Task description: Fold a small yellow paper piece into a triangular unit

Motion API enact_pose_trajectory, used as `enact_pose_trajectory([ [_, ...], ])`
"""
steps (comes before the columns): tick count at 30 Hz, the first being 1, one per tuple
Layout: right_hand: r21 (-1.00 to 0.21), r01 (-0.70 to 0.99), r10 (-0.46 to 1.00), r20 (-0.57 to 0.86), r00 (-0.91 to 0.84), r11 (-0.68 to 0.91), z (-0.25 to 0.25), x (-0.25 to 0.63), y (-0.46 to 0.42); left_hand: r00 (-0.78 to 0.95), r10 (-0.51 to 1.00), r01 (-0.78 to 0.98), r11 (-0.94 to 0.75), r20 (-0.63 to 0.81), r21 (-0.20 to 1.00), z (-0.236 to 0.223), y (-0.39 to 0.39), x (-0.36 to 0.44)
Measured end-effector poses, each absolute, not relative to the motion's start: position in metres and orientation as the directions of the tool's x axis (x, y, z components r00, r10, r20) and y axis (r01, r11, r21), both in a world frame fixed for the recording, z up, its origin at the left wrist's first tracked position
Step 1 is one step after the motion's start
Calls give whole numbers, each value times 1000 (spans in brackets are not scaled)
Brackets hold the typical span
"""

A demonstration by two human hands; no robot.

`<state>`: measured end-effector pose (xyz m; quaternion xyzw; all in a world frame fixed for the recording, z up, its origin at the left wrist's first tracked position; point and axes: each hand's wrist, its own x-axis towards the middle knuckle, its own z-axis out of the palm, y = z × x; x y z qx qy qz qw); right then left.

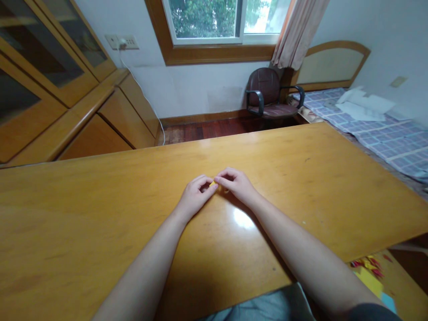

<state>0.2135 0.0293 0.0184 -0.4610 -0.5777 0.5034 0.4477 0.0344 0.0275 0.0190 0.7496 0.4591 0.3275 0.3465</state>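
Over the middle of the wooden table (110,214), my two hands meet fingertip to fingertip. Between them is a small yellow piece (213,183) that looks like folded paper, mostly covered by the fingers. My left hand (197,194) pinches it from the left with thumb and forefinger. From the right, my right hand (236,183) closes thumb and fingers on its other end. The exact shape of the piece is too small to make out.
At the lower right, a lower surface holds yellow sheets (369,281) and a pile of small red and yellow pieces (369,264). Beyond the table stand an armchair (267,91), a bed (377,133) and a wooden cabinet (110,120) at the left.
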Motion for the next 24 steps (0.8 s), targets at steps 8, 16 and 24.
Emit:
enact_pose_trajectory([
  [8, -999, 28, 983, 40, -179, 45, 17, 214, 30, 294, 955, 276, -126, 41, 953, 15, 27, 34],
  [16, -998, -55, 981, 19, -191, 9, 11, 213, 31, 243, 968, 53, 60, -71, 997, 13, 30, 31],
  [24, -999, -31, 983, -9, -185, -15, 11, 213, 30, 184, 983, 104, -30, 10, 994, 12, 31, 31],
])
